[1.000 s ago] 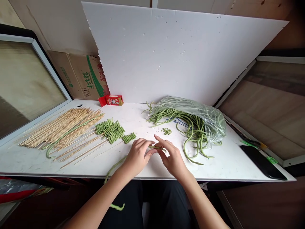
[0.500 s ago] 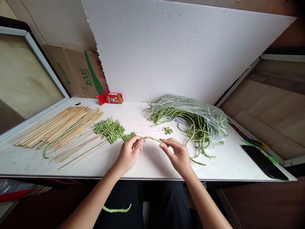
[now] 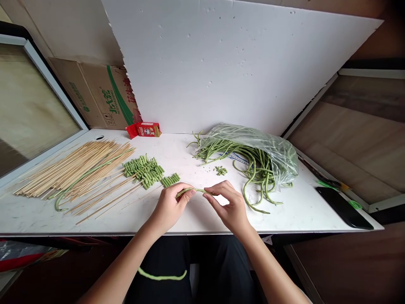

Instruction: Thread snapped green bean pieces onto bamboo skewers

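Note:
A long green bean (image 3: 199, 190) is stretched between my two hands, just above the front part of the table. My left hand (image 3: 172, 204) pinches it between thumb and fingers; its lower end (image 3: 163, 277) appears to hang below the table edge, over my lap. Near the other end my right hand (image 3: 229, 204) is closed on the bean with thumb and forefinger. Just beyond my left hand lie short cut bean pieces in a small row (image 3: 170, 180) and a larger group (image 3: 144, 169), with skewers running into them.
Many bamboo skewers (image 3: 72, 169) lie at the left, a long bean across them. Whole beans spill from a plastic bag (image 3: 253, 139) at the right. Small bean tips (image 3: 220, 170) form a little heap. A red box (image 3: 148, 129) stands at the back; a black phone (image 3: 343, 207) lies far right.
My right hand has come slightly closer to my left, and the stretch of bean between them is shorter and flatter. The hanging end has swung right. The whole view has shifted slightly.

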Available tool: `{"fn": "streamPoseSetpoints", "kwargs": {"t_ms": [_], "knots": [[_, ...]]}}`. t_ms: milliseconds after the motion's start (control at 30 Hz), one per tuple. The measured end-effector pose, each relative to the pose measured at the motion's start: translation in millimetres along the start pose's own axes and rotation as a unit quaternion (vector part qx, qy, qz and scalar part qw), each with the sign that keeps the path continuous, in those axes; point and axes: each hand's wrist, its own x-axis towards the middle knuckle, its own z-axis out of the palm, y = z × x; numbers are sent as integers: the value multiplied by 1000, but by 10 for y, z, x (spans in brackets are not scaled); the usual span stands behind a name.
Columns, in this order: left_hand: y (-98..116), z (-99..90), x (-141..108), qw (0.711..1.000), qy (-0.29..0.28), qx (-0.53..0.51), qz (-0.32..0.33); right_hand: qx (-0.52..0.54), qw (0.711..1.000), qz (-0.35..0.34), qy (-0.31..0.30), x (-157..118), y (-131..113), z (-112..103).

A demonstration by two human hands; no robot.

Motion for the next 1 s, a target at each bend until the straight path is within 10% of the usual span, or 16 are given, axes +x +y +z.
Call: {"fn": "streamPoseSetpoints", "kwargs": {"t_ms": [1000], "knots": [[177, 48, -95, 998, -57, 6, 17, -16, 996, 89, -11, -44, -139, 45]]}}
